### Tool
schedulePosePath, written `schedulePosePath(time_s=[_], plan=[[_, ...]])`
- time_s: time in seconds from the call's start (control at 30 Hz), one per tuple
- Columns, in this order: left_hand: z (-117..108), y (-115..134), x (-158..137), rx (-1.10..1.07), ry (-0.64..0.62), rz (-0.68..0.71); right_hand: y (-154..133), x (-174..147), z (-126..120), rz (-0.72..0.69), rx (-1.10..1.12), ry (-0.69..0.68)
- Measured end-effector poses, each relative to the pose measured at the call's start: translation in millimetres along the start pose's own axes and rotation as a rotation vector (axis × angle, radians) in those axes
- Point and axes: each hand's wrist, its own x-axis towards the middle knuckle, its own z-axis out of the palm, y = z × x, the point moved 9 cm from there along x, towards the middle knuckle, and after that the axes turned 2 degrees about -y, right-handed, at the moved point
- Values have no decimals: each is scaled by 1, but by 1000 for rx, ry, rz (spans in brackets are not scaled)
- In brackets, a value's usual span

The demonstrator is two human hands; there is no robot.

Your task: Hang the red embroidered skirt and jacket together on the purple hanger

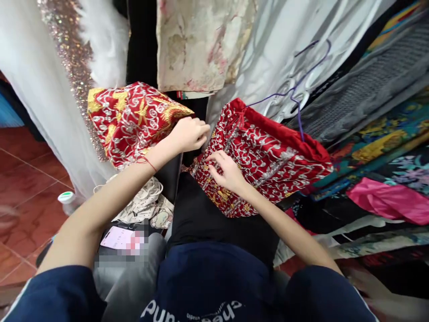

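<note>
A red skirt-like garment (264, 156) with silver and gold embroidery hangs tilted from a purple wire hanger (295, 89) over my lap. My right hand (228, 172) is at its left edge, thumb and forefinger curved with a small gap between the tips. My left hand (191, 134) is just above and to the left, fingers curled inward; whatever they may hold is hidden. Behind my left forearm is another red embroidered piece (134, 116) with gold motifs, its pointed corner close to my left hand. A thin red string (147, 163) circles my left wrist.
A phone (122, 239) lies at lower left beside a bundle of pale fabric and cords (140, 201). A white-capped bottle (67, 201) stands near the tiled floor (27, 188). Hanging garments crowd the front and right, including a pink cloth (389, 199) and floral fabric (201, 44).
</note>
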Motion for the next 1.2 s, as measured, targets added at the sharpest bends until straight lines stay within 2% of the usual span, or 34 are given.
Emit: schedulePosePath(time_s=[0.07, 0.1, 0.13, 0.17, 0.2, 0.27, 0.33, 0.37, 0.43, 0.53, 0.6, 0.67, 0.8, 0.9, 1.03, 1.2], plan=[[49, 1, 24, -139, -319, -27, 32, -18, -35, 88, 107, 127], [68, -1, 34, -213, -418, -58, 49, -27, -52, 144, 167, 189], [80, -3, 47, -274, -424, -92, 67, -38, -66, 204, 226, 251], [84, -6, 61, -313, -342, -127, 85, -49, -80, 263, 280, 309], [81, -10, 76, -330, -198, -159, 101, -59, -91, 314, 329, 358], [67, -15, 101, -317, 128, -215, 128, -79, -109, 393, 402, 425], [53, -14, 123, -281, 351, -242, 147, -97, -120, 446, 435, 430], [47, -11, 135, -260, 412, -234, 153, -105, -123, 465, 434, 411], [39, 1, 159, -202, 436, -165, 162, -124, -128, 498, 408, 369], [41, 21, 185, -92, 318, -40, 169, -158, -128, 537, 436, 327], [45, 28, 183, -38, 254, -52, 171, -178, -121, 565, 535, 321], [45, 35, 165, 3, 262, -121, 167, -188, -110, 577, 623, 325], [36, 76, 105, 28, 402, -152, 143, -176, -85, 525, 702, 267], [31, 110, 75, 29, 492, -152, 120, -165, -81, 453, 656, 231], [32, 136, 65, 8, 526, -176, 97, -158, -91, 308, 587, 219], [31, 145, 62, 13, 574, -155, 86, -137, -89, 228, 584, 163]])
